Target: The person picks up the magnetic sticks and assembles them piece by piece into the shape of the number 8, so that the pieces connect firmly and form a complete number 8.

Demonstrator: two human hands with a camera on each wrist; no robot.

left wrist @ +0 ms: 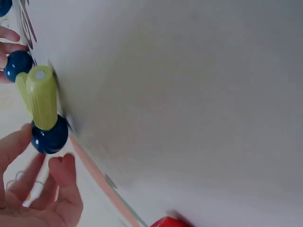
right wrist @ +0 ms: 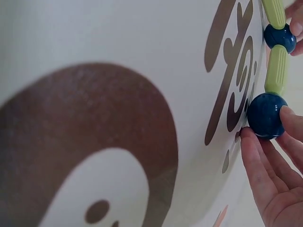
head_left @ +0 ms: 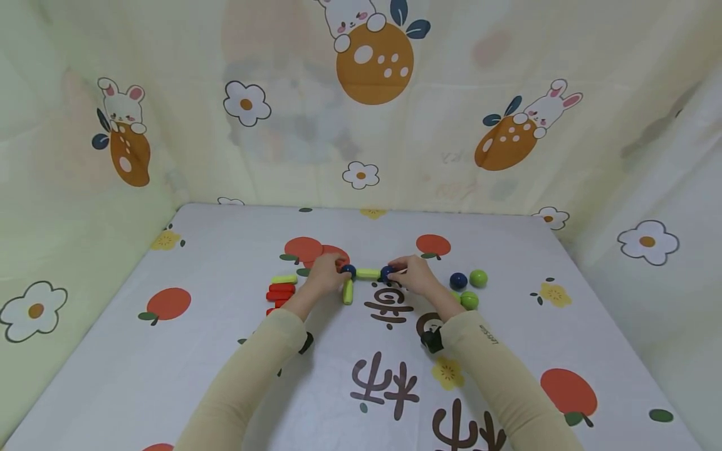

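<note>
Two dark blue balls and two yellow-green rods form an L shape on the table. My left hand (head_left: 323,277) pinches the corner ball (left wrist: 50,137) between thumb and fingers. From that ball one rod (head_left: 348,292) points towards me, its tip showing a pale metallic disc in the left wrist view. A second rod (head_left: 368,274) runs across to the other ball (right wrist: 266,116), which my right hand (head_left: 417,275) holds by thumb and fingertips. Both rods touch the corner ball, and the crosswise rod meets the right ball too.
Left of the hands lie several red rods (head_left: 281,288) with one yellow-green rod (head_left: 284,279) above them. To the right are a loose dark blue ball (head_left: 458,280) and green balls (head_left: 478,278), partly behind the right forearm. A printed cloth (head_left: 214,351) covers the table; curtains surround it.
</note>
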